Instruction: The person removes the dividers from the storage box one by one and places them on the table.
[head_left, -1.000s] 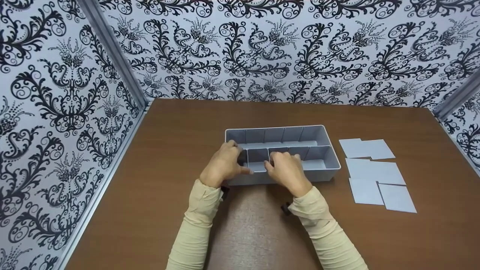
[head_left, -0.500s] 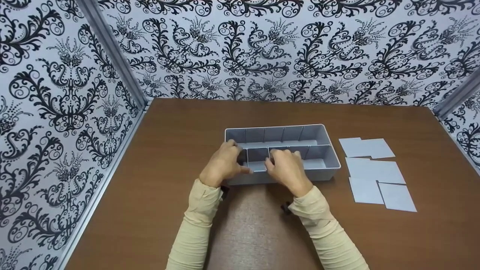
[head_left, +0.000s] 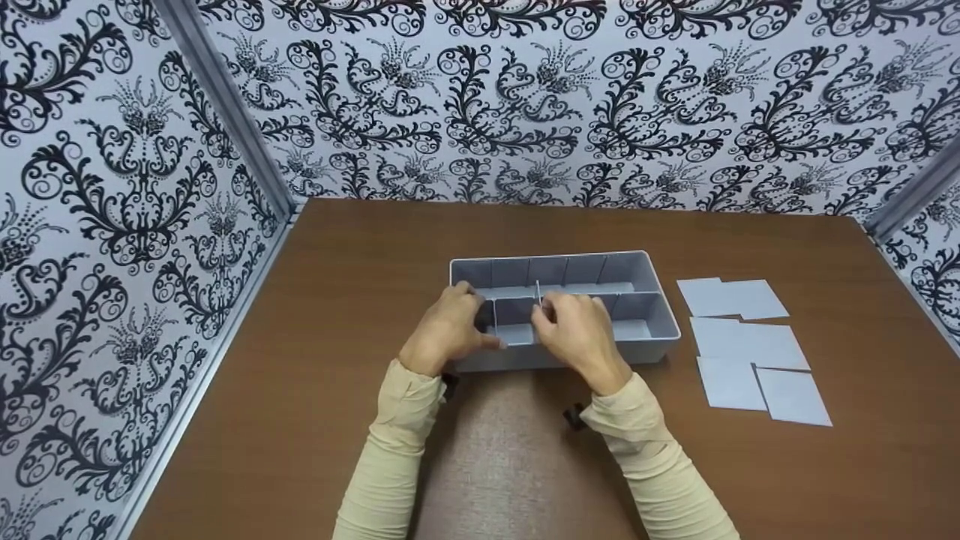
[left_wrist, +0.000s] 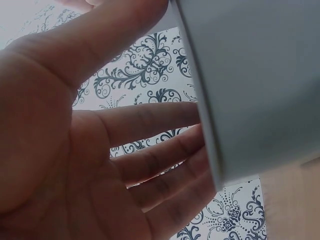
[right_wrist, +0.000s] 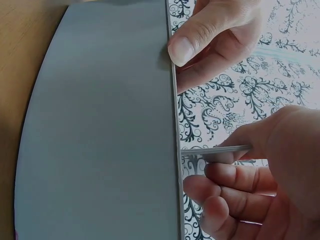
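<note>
A grey divided organizer box (head_left: 517, 360) sits on the table, a long partition running through its middle and thin dividers crossing it. My left hand (head_left: 446, 328) grips the box at its front left corner; in the left wrist view its thumb and fingers meet the rim of the box wall (left_wrist: 255, 90). Between the thumb and index finger of my right hand (head_left: 577, 335) is a thin grey divider (head_left: 538, 291), its top edge standing above the other dividers. In the right wrist view this divider (right_wrist: 195, 152) sticks out beyond the box rim, the remaining fingers loosely curled below it.
Several white paper squares (head_left: 754, 341) lie on the brown table (head_left: 360, 247) to the right of the box, some overlapping. Patterned wall panels (head_left: 525, 112) stand behind and at the left. Small black devices (head_left: 575, 416) show at the wrists.
My right hand has risen slightly, drawing the divider upward so that its edge shows above the box partition. The left hand and the box stay in place.
</note>
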